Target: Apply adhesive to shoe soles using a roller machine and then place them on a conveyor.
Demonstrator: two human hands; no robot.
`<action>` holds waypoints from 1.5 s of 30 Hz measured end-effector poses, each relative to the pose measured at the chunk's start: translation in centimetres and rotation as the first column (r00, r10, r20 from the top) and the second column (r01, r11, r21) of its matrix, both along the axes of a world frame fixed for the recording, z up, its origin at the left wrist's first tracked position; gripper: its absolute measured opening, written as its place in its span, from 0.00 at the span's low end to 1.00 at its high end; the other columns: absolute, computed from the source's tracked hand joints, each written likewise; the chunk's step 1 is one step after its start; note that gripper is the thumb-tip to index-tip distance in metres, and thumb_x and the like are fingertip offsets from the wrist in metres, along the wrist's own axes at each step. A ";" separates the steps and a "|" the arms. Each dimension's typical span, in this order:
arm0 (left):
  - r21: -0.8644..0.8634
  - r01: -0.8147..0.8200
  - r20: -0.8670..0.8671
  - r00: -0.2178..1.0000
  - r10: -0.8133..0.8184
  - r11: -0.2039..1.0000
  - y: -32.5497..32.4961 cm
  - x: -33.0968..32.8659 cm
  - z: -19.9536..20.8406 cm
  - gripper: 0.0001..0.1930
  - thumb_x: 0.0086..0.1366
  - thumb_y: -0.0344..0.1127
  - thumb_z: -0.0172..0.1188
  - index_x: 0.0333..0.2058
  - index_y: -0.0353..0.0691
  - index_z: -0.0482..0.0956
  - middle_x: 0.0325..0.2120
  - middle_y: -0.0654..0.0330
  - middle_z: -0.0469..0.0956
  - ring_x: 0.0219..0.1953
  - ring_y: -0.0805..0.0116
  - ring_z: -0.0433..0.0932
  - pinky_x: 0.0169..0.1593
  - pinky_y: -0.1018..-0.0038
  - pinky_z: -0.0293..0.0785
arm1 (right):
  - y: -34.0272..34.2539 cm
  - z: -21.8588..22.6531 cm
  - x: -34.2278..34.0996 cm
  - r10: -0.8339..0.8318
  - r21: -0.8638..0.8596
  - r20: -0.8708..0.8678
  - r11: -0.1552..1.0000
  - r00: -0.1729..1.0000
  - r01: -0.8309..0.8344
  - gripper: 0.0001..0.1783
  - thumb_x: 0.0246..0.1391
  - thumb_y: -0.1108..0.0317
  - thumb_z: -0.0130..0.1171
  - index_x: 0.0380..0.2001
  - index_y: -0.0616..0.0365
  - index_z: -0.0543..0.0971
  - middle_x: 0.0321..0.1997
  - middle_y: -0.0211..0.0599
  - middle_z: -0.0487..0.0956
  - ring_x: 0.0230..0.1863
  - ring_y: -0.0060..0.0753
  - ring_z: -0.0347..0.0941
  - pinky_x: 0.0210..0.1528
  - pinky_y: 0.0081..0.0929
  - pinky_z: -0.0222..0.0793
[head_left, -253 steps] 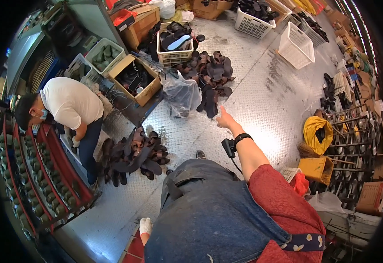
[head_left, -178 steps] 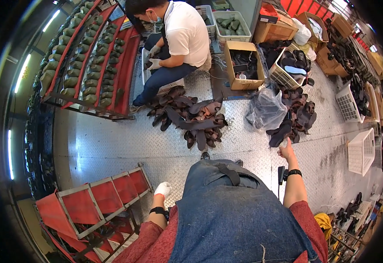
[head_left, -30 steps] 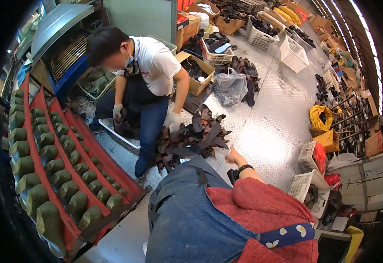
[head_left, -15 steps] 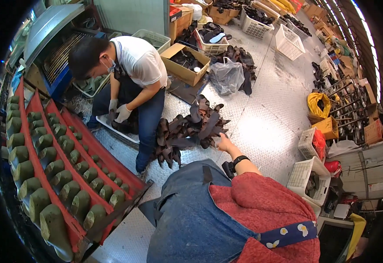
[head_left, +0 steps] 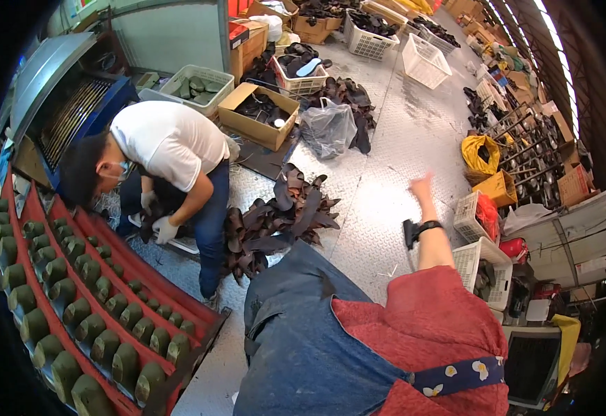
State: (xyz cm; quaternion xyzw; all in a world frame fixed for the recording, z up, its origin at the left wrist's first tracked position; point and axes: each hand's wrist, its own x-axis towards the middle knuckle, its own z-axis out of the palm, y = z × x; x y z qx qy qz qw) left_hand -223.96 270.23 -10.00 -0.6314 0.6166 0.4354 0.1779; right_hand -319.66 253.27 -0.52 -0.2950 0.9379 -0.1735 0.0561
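Note:
My right hand [head_left: 422, 187] is out over the metal floor, to the right of a heap of dark brown leather shoe uppers [head_left: 282, 218], and apart from it. Its fingers look apart, with nothing seen in them, though they are small and a little blurred. A black band with a dark device [head_left: 411, 234] is around the wrist. My left hand is out of view. To the left, a co-worker in a white shirt [head_left: 171, 139] bends low; their gloved hands [head_left: 166, 230] hold a dark piece over a white tray [head_left: 186, 244].
Rows of green shoe lasts [head_left: 105, 347] stand on a red rack [head_left: 199, 315] at the left. Beyond the heap are a cardboard box [head_left: 265, 135], a grey plastic bag [head_left: 327, 128] and a white crate [head_left: 426, 61]. More crates [head_left: 500, 288] line the right side.
My right hand has moved right, away from the heap of uppers. The view has shifted. The co-worker leans further down and left.

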 end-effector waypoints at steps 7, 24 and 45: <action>0.032 0.040 0.098 0.994 -0.043 0.999 0.1 -0.5 1.2 0.16 0.54 0.34 0.49 0.41 0.36 0.76 0.33 0.47 0.77 0.30 0.57 0.73 0.40 0.64 0.70 | 3.4 16.0 -4.5 -0.475 -0.814 0.128 0.451 0.871 0.366 0.41 0.49 0.72 0.51 0.63 0.64 0.44 0.44 0.58 0.71 0.37 0.41 0.73 0.37 0.33 0.70; -0.236 -0.948 0.031 0.215 0.976 0.216 17.7 -7.9 7.9 0.45 0.47 0.30 0.58 0.64 0.35 0.46 0.58 0.41 0.61 0.58 0.52 0.65 0.59 0.68 0.61 | -15.0 -5.7 51.2 0.803 -0.159 0.595 0.106 -0.010 -0.982 0.36 0.51 0.71 0.54 0.63 0.52 0.54 0.31 0.44 0.78 0.29 0.37 0.75 0.36 0.33 0.72; -0.364 -0.927 0.034 -0.107 0.994 -0.087 42.1 27.6 10.8 0.22 0.55 0.41 0.54 0.46 0.35 0.74 0.43 0.44 0.76 0.49 0.50 0.73 0.53 0.65 0.67 | 6.2 -14.3 87.6 0.238 0.328 0.929 -0.169 0.284 -0.930 0.33 0.50 0.69 0.55 0.60 0.51 0.59 0.42 0.49 0.78 0.35 0.42 0.77 0.31 0.35 0.74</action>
